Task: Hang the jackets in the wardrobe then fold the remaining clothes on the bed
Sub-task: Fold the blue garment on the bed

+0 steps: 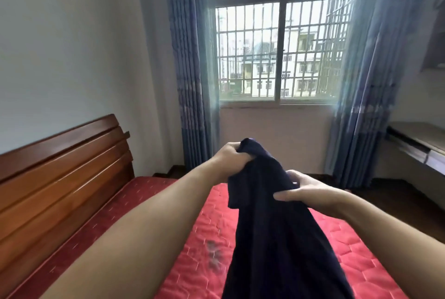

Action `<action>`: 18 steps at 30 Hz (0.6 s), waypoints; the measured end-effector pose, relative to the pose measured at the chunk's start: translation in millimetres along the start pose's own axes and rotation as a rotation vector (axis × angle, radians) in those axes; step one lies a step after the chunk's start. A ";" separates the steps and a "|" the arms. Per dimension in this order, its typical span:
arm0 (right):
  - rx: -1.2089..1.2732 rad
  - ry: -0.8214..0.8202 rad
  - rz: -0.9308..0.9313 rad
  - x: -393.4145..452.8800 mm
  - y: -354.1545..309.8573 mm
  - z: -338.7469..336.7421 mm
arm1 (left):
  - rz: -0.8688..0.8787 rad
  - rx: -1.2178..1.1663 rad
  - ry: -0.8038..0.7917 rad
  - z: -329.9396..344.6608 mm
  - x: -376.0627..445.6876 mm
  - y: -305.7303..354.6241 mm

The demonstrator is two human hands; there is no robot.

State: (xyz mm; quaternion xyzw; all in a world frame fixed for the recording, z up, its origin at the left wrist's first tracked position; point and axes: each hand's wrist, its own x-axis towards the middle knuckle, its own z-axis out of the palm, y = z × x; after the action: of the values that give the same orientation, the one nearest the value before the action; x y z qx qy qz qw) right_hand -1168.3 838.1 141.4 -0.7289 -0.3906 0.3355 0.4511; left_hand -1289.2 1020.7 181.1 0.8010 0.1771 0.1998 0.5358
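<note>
Dark navy garment (277, 221) is held up above the red quilted bed (212, 204), its top bunched in the left hand (228, 156) and its side pinched by the right hand (298, 190).

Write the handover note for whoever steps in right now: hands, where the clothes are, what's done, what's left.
Left hand: grips the top end of the dark navy garment, held up.
Right hand: holds the same garment lower down on its right edge.
The garment hangs down over the red quilted bed; it is not folded yet.
No wardrobe, jackets or other clothes are in view, so the hanging step cannot be checked.
Left: lay this garment on the bed and fold it, then look for any more.
</note>
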 end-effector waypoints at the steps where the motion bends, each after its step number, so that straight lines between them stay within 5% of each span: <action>1: -0.056 0.034 -0.054 10.9 -2.7 5.8 | 0.012 -0.029 -0.013 0.9 5.0 0.7; 5: -0.243 0.294 -0.136 33.8 -10.2 -6.0 | 0.080 -0.109 -0.013 -19.7 22.1 -10.0; 10: -0.490 0.038 0.115 35.2 -17.0 -23.6 | 0.094 -0.166 -0.107 -48.5 44.8 -34.2; 13: -0.519 0.105 0.182 45.7 -17.1 -26.1 | 0.028 -0.227 -0.192 -51.1 55.1 -46.1; 18: -1.316 0.305 0.325 57.9 -10.2 -41.1 | -0.021 -0.171 -0.249 -62.2 58.3 -51.2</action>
State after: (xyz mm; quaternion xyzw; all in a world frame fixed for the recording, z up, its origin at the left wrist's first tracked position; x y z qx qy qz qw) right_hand -1109.2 875.2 158.1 -0.9392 -0.3310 -0.0137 -0.0906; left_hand -1274.4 1117.3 162.6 0.7693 0.1000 0.1074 0.6218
